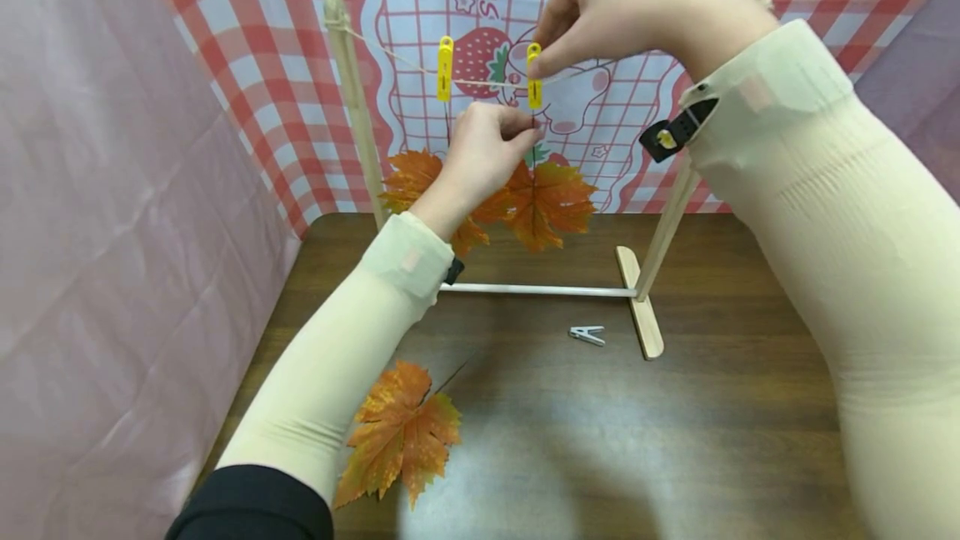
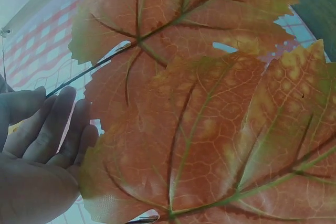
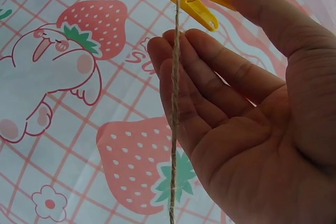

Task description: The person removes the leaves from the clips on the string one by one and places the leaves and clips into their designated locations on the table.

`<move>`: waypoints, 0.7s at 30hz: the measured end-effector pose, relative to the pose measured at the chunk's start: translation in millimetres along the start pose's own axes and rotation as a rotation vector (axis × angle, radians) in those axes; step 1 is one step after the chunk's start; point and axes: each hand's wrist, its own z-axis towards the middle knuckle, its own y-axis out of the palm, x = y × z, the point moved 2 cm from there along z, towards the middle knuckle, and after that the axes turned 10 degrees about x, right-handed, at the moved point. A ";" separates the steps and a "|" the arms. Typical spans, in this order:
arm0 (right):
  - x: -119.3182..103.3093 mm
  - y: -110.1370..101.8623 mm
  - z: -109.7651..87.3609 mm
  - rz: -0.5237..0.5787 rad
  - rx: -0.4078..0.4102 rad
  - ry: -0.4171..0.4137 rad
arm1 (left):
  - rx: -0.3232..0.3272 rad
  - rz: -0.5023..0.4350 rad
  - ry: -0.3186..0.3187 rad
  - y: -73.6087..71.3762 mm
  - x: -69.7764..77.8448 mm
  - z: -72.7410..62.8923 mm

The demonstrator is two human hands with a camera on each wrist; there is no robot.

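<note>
In the head view my left hand (image 1: pixel 480 152) pinches the dark stem (image 2: pixel 79 80) of an orange maple leaf (image 1: pixel 553 202) just below a yellow clothespin (image 1: pixel 535 96). That clothespin sits on the twine (image 3: pixel 176 103), the stem running up to its lower end. My right hand (image 1: pixel 622 11) is above, its thumb touching one arm of the clothespin; in the right wrist view the other fingers (image 3: pixel 210 77) extend loosely behind the twine. Left of it, another yellow clothespin (image 1: pixel 445 69) holds a second maple leaf (image 1: pixel 412 177), partly hidden by my left hand.
The twine hangs between two wooden posts (image 1: pixel 358 115) joined low down by a white rod (image 1: pixel 540 290). A third maple leaf (image 1: pixel 405 432) lies on the brown table (image 1: pixel 525 440). Near the stand's right foot (image 1: pixel 647 327) lies a small grey clothespin (image 1: pixel 587 335). A strawberry-print cloth (image 1: pixel 315 107) hangs behind.
</note>
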 end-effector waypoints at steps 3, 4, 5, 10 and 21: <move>0.0 0.4 0.6 -0.011 0.009 -0.005 | -0.008 0.002 -0.005 -0.5 -1.1 0.1; 0.1 0.6 0.6 -0.011 0.011 -0.005 | -0.008 0.003 -0.002 -0.7 -1.4 0.0; 0.1 1.1 0.6 -0.010 0.013 -0.004 | -0.008 0.003 -0.002 -1.0 -1.8 -0.1; 0.0 2.9 0.9 0.009 0.009 -0.001 | -0.013 0.016 0.005 -1.3 -1.8 -0.1; -1.7 4.2 2.9 -0.005 0.007 -0.027 | -0.038 0.023 -0.001 0.7 -2.8 1.2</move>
